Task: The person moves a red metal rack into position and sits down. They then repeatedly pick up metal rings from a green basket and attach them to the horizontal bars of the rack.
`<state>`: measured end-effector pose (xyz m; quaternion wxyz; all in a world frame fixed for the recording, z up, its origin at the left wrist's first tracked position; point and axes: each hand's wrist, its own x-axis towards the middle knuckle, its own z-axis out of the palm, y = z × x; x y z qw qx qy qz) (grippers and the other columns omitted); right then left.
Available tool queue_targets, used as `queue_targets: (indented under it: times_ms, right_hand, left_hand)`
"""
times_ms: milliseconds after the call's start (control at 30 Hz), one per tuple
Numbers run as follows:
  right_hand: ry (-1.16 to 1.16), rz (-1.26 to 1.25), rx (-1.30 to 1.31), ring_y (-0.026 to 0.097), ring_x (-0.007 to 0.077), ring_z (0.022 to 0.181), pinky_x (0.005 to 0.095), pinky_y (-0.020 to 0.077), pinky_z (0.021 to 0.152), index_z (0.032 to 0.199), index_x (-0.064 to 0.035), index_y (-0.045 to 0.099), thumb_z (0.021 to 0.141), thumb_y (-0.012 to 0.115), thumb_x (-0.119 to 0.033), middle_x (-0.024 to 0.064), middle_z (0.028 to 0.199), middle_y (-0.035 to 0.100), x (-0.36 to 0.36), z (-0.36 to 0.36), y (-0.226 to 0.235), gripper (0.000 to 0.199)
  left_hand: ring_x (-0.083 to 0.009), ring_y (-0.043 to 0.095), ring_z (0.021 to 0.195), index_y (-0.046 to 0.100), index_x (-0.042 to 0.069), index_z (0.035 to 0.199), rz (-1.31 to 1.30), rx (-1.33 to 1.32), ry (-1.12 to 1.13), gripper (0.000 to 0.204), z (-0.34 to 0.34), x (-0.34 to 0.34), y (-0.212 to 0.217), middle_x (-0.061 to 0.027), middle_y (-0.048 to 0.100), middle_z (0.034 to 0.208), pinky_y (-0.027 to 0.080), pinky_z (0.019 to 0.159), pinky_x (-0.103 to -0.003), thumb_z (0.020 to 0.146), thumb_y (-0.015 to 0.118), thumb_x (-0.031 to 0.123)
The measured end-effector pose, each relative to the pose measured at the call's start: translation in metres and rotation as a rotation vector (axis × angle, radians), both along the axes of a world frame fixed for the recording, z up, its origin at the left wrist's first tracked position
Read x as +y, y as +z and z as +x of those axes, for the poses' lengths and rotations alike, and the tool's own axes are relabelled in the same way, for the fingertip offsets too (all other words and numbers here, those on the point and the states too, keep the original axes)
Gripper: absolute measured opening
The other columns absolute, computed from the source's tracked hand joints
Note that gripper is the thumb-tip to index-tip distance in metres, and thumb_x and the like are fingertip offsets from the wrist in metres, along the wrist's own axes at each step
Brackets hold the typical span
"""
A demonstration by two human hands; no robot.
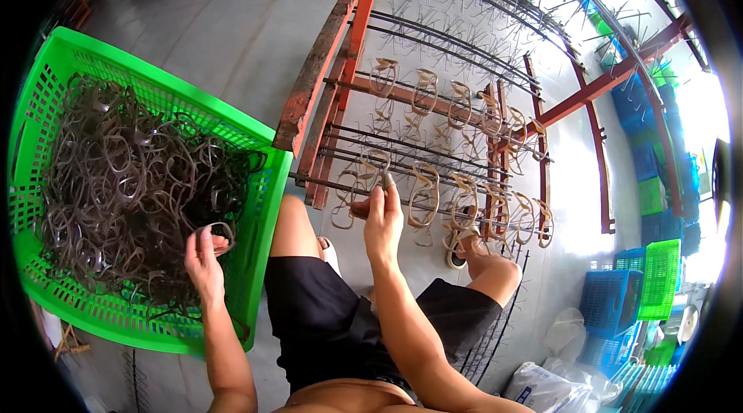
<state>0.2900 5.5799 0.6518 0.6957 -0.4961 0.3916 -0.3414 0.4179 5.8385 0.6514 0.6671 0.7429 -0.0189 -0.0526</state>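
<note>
At the right rim of the heap, my left hand [204,262] has its fingers closed on a dark brown eyeglass frame [225,232]. The heap of similar tangled eyeglass frames [116,173] lies in a green plastic basket [267,227] on my left. My right hand [381,219] is raised to a rack's lower rod, its fingers pinched at a pale amber eyeglass frame [346,198] there. A greyish cover shows on one right fingertip; the exact grip is partly hidden. Several more amber eyeglass frames [424,195] hang along the rods to the right.
The orange-red metal rack [313,95] stands ahead, with black rods bearing many thin wire prongs [433,18]. Blue crates [611,301] and a green crate [660,277] are stacked at the right. Plastic bags [546,386] lie at the lower right.
</note>
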Motion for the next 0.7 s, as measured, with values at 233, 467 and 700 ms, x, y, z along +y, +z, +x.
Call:
queue_targets:
  times_ms: [233,467,700]
  right_hand:
    - [0.301,-0.557,0.210,0.054,0.0261,0.083,0.0343,0.0434,0.078,0.112,0.0007,0.050,0.080,0.061,-0.005,0.0135,0.104,0.050,0.036,-0.057,0.030,0.035]
    - [-0.642,-0.699,0.603,0.054,0.0129,0.069,0.0273,0.0446,0.063,0.102,0.0002,0.056,0.087,0.050,-0.010,0.0047,0.080,0.056,-0.143,-0.257,0.035,0.019]
    - [-0.099,-1.022,1.439,0.036,0.0343,0.119,0.0429,0.0306,0.101,0.123,-0.0101,0.046,0.070,0.064,-0.005,0.0138,0.126,0.041,-0.262,-0.405,-0.040,0.057]
  left_hand:
    - [-0.0121,0.045,0.042,0.055,0.000,0.083,-0.477,0.330,-0.350,0.018,-0.028,-0.026,0.069,-0.0036,0.048,0.054,0.040,0.040,-0.023,0.086,0.048,0.017]
    - [-0.0202,0.060,0.068,0.048,0.002,0.071,-0.252,0.257,-0.714,0.005,-0.032,-0.099,0.089,-0.0136,0.057,0.103,0.052,0.057,-0.032,0.068,0.045,0.001]
    - [-0.0293,0.064,0.061,0.057,0.004,0.103,1.294,-0.903,-0.831,0.033,-0.015,-0.183,0.035,-0.0135,0.063,0.066,0.049,0.053,-0.040,0.084,0.056,0.031]
